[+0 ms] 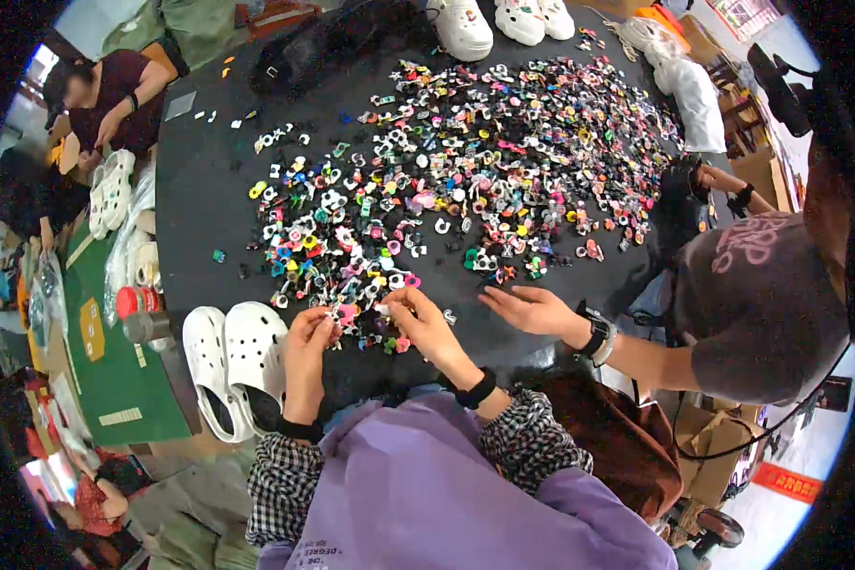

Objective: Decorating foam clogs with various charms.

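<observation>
At your far left, a co-worker in a dark top (123, 100) sits beyond a green table (123, 370), with a red-and-grey container (144, 315) near its edge. Next comes a pair of white clogs (256, 344), side by side at the near left corner of the black table (209, 209), toes pointing away from you. Just right of them is your left hand (311, 334), its thumb and fingers drawn narrow at the near edge of the heap of small colourful charms (503, 142); you cannot tell here whether they grip one. The heap spreads ahead of both your hands and far to the right. Your right hand (422, 325), near the left, pinches a small white piece (384, 309) between thumb and finger. Beyond the heap stand more white clogs (465, 33). Farther right, a co-worker's hand (532, 312) reaches over the table, fingers loosely extended, well apart from your right hand.
</observation>
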`<action>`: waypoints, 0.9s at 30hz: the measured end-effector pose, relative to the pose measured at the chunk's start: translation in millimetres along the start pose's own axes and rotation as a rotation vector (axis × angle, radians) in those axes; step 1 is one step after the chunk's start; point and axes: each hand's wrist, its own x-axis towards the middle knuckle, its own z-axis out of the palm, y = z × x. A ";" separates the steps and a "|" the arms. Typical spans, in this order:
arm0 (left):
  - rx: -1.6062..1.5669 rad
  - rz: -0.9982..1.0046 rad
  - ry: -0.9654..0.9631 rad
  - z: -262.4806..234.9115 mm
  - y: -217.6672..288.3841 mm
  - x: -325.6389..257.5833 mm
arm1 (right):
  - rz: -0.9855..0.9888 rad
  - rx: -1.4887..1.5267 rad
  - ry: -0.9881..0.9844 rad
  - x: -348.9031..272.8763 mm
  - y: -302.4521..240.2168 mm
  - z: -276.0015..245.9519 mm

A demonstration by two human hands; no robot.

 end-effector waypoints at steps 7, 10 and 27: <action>-0.096 -0.010 0.096 -19.8 -19.1 -2.7 | -0.224 -0.402 0.145 19.3 -12.2 -17.3; -0.184 -0.044 0.141 -32.4 -31.8 -8.8 | -0.394 -0.476 0.131 30.6 -21.9 -11.5; -0.128 -0.140 0.071 -52.9 -69.7 -55.7 | -0.332 -1.034 -0.114 -17.6 18.5 -9.3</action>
